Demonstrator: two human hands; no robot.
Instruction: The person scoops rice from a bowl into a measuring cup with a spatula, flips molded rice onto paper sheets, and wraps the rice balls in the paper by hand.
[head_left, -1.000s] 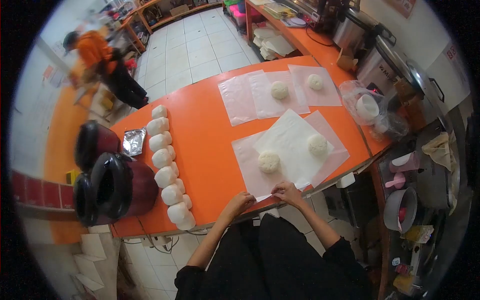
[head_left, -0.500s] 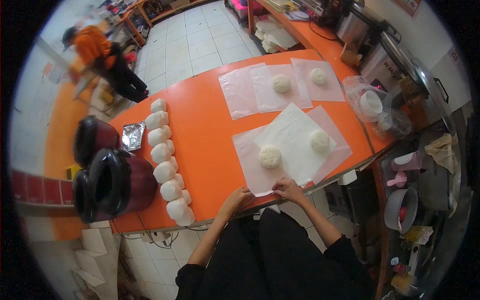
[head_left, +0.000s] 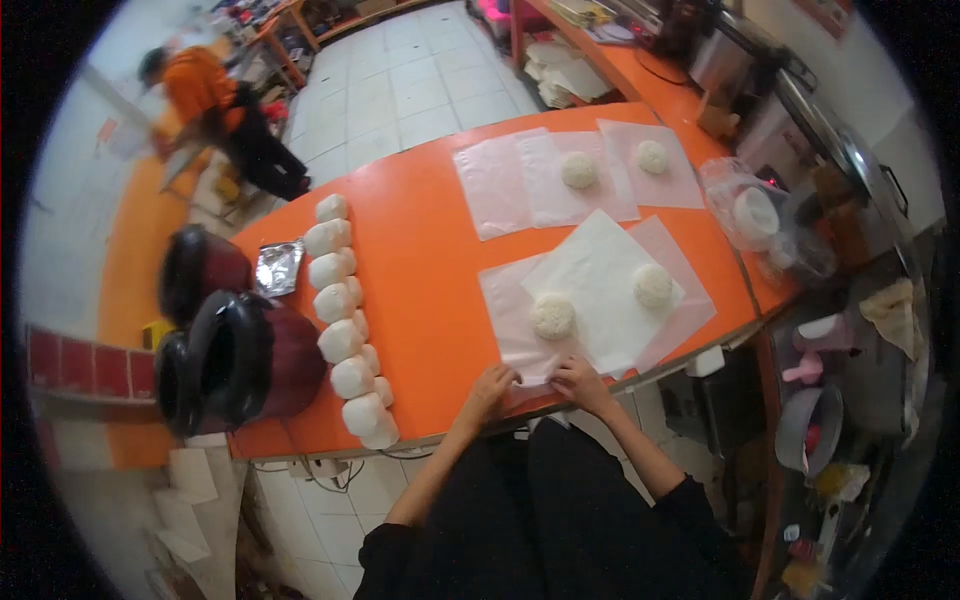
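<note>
At the orange table's near edge, my left hand [head_left: 492,388] and my right hand [head_left: 580,384] pinch the near edge of a translucent sheet [head_left: 508,310]. A round white rice patty [head_left: 553,316] lies on that sheet, just beyond my hands. Another patty [head_left: 653,286] rests to the right on a white sheet [head_left: 592,262] turned at an angle, which overlaps the translucent ones. Farther back, two more patties [head_left: 578,170] [head_left: 653,157] sit on their own sheets, beside a bare sheet [head_left: 493,185].
White wrapped bundles [head_left: 341,341] form a long row on the left of the orange table [head_left: 430,300]. Past them are a foil packet [head_left: 279,268] and dark red pots [head_left: 270,355]. A plastic bag with a cup [head_left: 755,214] is at right. A person in orange [head_left: 205,95] stands back left.
The sheet's near edge has been lifted and bent up toward the near patty, with both hands slightly farther in over the table. The whole view has shifted a little.
</note>
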